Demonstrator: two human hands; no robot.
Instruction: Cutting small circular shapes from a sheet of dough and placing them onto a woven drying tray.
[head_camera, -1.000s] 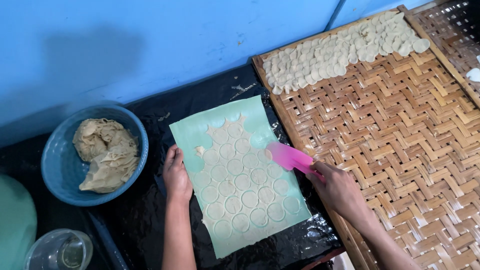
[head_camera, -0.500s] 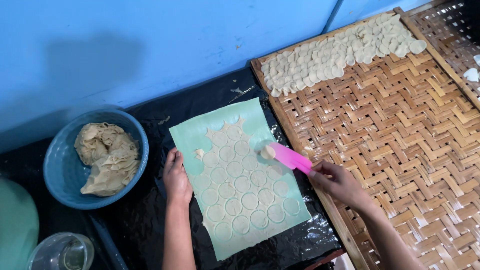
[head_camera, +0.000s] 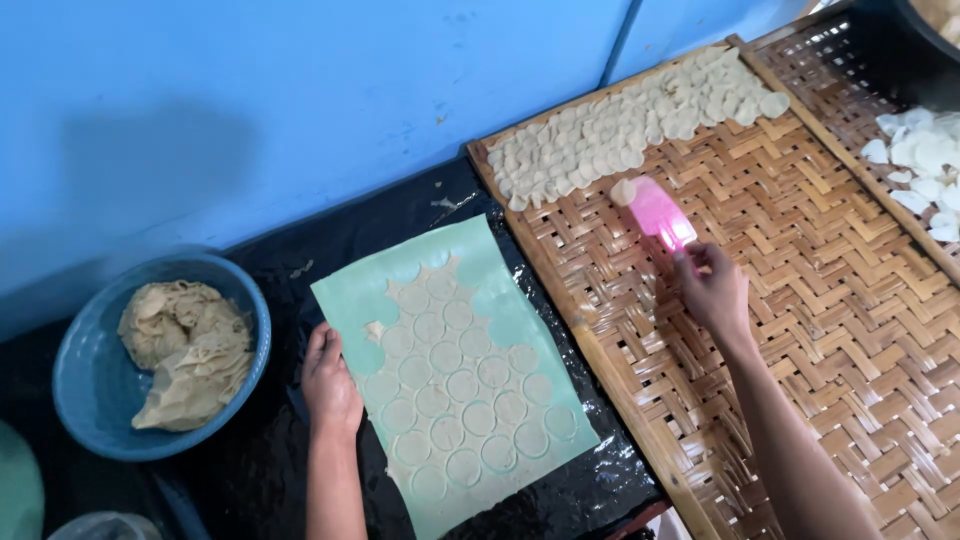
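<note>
The right hand (head_camera: 715, 290) has its fingers closed around the handle of a flat pink plastic scraper (head_camera: 658, 212) over the woven bamboo tray (head_camera: 800, 300). A small round dough disc (head_camera: 624, 191) sits on the scraper's far tip — just beside the row of pale dough discs (head_camera: 630, 125). The left hand (head_camera: 330, 380) lies flat, fingers open, on the left edge of the green mat (head_camera: 490, 300) with cut dough circles. A blue bowl of dough scraps (head_camera: 165, 355) sits left — its near edge is partly hidden.

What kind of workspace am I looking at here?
Likely a small handmade cracker or snack workshop: cut dough rounds laid out on a woven bamboo tray, beside a blue bowl of dough scraps.
</note>
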